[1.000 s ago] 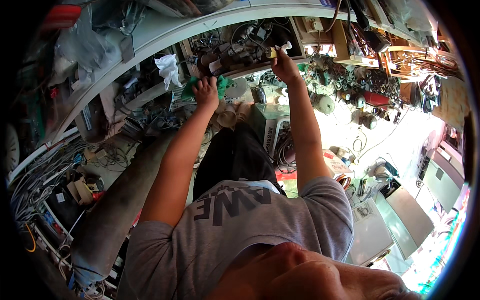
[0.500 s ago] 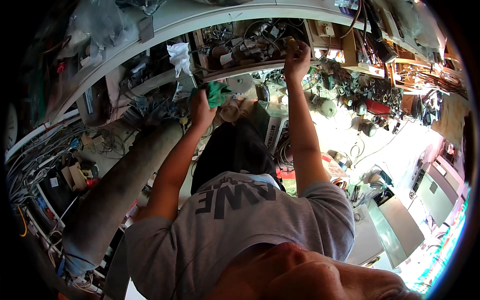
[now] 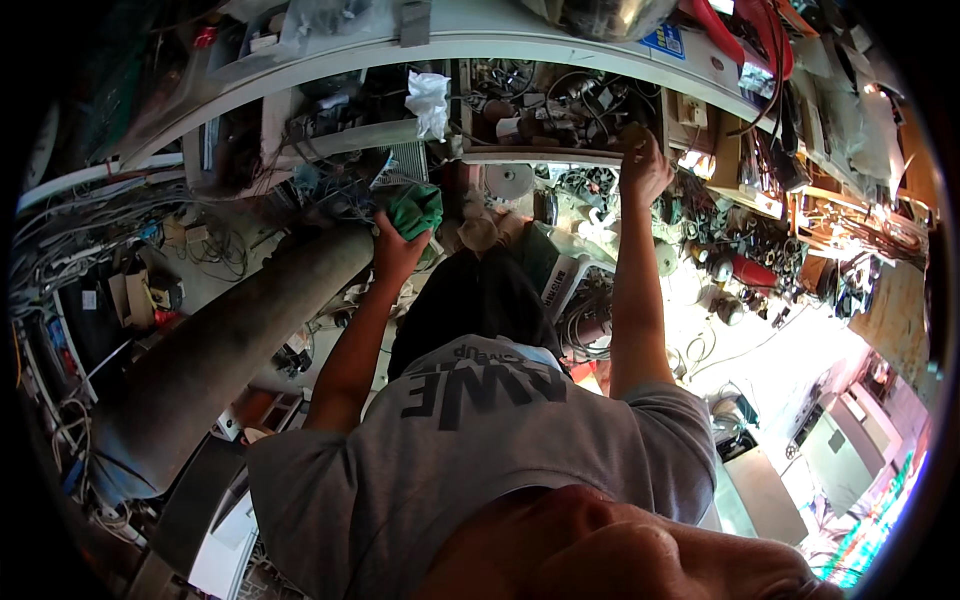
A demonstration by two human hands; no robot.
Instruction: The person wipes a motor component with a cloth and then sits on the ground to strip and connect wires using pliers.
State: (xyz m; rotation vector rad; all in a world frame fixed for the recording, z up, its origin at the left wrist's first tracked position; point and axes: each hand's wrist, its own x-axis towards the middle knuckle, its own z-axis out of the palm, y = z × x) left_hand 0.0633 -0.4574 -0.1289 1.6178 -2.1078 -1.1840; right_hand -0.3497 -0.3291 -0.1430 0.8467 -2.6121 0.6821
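Observation:
My left hand (image 3: 398, 243) is closed round a crumpled green cloth (image 3: 413, 208), low beside the upper end of a long grey cylinder (image 3: 230, 350). My right hand (image 3: 646, 172) is raised at the right end of an open wooden drawer (image 3: 540, 158) full of cables and small parts. Its fingers are closed around something small, too dark to make out. A crumpled white paper or bag (image 3: 428, 100) hangs at the drawer's left, and a round grey disc (image 3: 508, 180) sits below the drawer's front.
A pale shelf edge (image 3: 470, 47) curves overhead. Cable bundles (image 3: 90, 205) crowd the left. At the right are a wooden socket board (image 3: 690, 110), a red cylinder (image 3: 750, 270) among small parts and grey panels (image 3: 835, 450). A boxy appliance (image 3: 560, 255) stands by my legs.
My right hand has moved rightward, and the yellow and white item seen in it earlier is no longer clear. My left hand has lowered, gripping the green cloth. The view has shifted.

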